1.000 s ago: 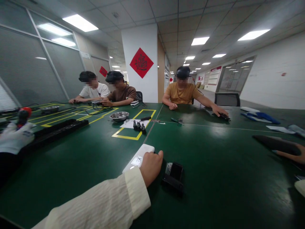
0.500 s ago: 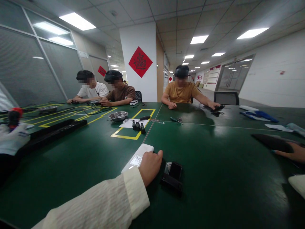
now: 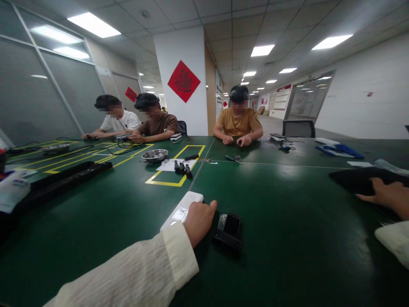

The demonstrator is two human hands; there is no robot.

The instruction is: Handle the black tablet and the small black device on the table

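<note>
My left hand (image 3: 200, 219), in a cream sleeve, rests on the table over the lower right side of a white flat box (image 3: 189, 198) with a printed label. Its fingers are curled under and the thumb sticks out; whatever they may hold is hidden. Just right of it lies a small black device (image 3: 227, 238) with a dark glossy panel. At the right edge, my right hand (image 3: 385, 195) lies over a black flat item (image 3: 351, 180), thumb and forefinger spread apart across it. The other right-hand fingers are hidden.
The green table (image 3: 287, 204) carries a metal bowl (image 3: 154, 156), several black cylindrical parts (image 3: 182, 169) and green-handled pliers (image 3: 232, 158). A black tray (image 3: 79, 175) and a co-worker's gloved hand (image 3: 14, 192) are at left. Another co-worker (image 3: 238, 121) sits opposite.
My right hand has shifted left and its fingers now show on top of the black item. My left hand stays put. The co-worker opposite has put down a dark object and brought both hands together.
</note>
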